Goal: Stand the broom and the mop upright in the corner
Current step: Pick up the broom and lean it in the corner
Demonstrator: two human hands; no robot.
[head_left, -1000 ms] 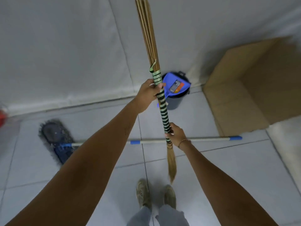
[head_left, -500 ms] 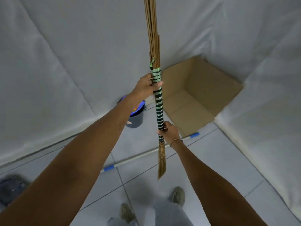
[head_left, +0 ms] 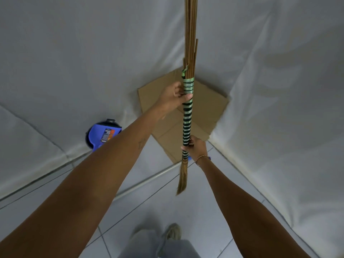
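I hold the broom (head_left: 187,118) upright in the air, a bundle of brown sticks bound with green and pale striped wrapping, its long sticks running out of the top of the view. My left hand (head_left: 174,97) grips the top of the wrapping. My right hand (head_left: 196,148) grips the lower end of it, just above the short tuft that hangs over the floor. The mop lies flat on the tiles; only part of its pale handle (head_left: 147,181) shows, passing behind my left arm, and its head is out of view.
Flattened brown cardboard (head_left: 167,131) fills the corner where two white sheet-covered walls meet, straight ahead. A dark bucket with a blue lid (head_left: 104,134) stands at the left wall. My feet (head_left: 173,231) are on grey floor tiles (head_left: 214,211).
The view has swung right toward the corner, so the cardboard is now straight ahead and the bucket at the left. The broom stays upright in both hands, and the mop head left the view.
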